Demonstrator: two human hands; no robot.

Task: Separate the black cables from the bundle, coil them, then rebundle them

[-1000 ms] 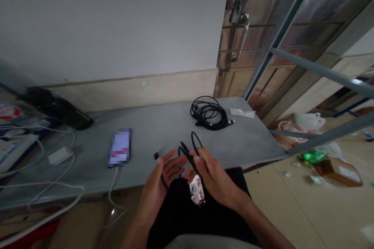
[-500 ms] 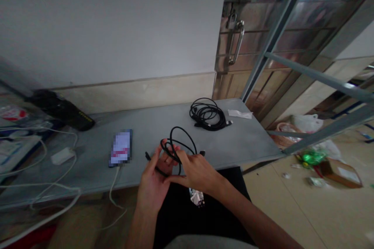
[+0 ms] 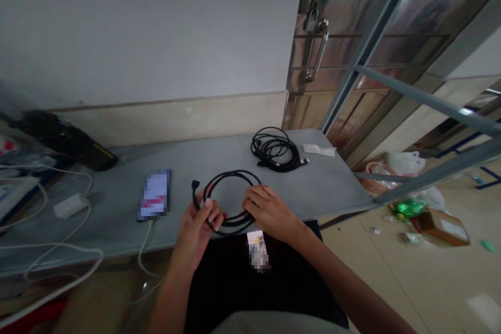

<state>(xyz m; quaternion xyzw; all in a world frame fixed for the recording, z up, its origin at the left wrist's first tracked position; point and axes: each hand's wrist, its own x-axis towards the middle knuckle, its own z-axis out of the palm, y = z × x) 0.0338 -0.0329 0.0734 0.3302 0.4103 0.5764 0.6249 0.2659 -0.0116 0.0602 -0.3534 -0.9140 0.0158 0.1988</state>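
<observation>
Both hands hold one black cable point(image 3: 230, 175) wound into a round coil over the near edge of the grey table point(image 3: 219, 156). My left hand point(image 3: 199, 222) pinches the coil's left side, with a plug end sticking up beside the thumb. My right hand point(image 3: 268, 211) is closed on the coil's right side. A second coiled black cable point(image 3: 276, 148) lies further back on the table, out of reach of either hand. A small packet point(image 3: 257, 250) rests on my dark lap below the hands.
A phone point(image 3: 154, 201) lies on the table left of my hands, plugged into a white cord point(image 3: 146, 250). White cables and a charger point(image 3: 68, 204) clutter the far left beside a black object point(image 3: 62, 138). A white wrapper point(image 3: 319, 150) sits near the right corner. Metal bars and floor litter are to the right.
The cable went from loose narrow loops between my hands to one wide round coil. My hands moved apart to its two sides, and the view shifted slightly.
</observation>
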